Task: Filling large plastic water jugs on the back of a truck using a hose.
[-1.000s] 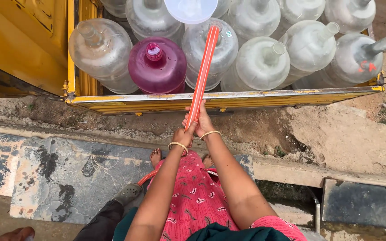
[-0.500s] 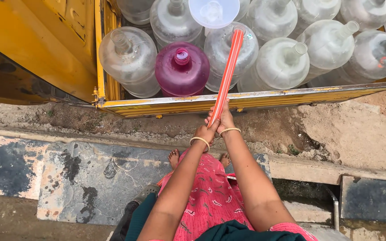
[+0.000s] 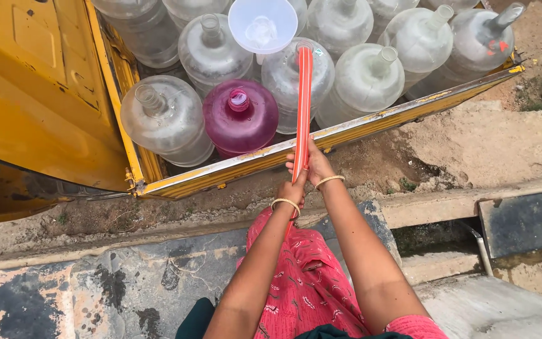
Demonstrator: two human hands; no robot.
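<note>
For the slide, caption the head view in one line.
Both hands, left hand and right hand, hold an orange hose up to a clear jug beside a white funnel.

Both arms are bare to short pink sleeves. A thin gold bangle circles each wrist, left hand (image 3: 291,188) at 11 o'clock of right hand (image 3: 312,168). Below hangs a pink-red printed garment over dark green cloth.

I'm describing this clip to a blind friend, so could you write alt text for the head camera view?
Seen from above, a person's left hand and right hand grip an orange hose that runs up to a clear water jug beneath a white funnel. Around it, more clear jugs and one purple jug stand packed in a yellow truck bed.
</note>
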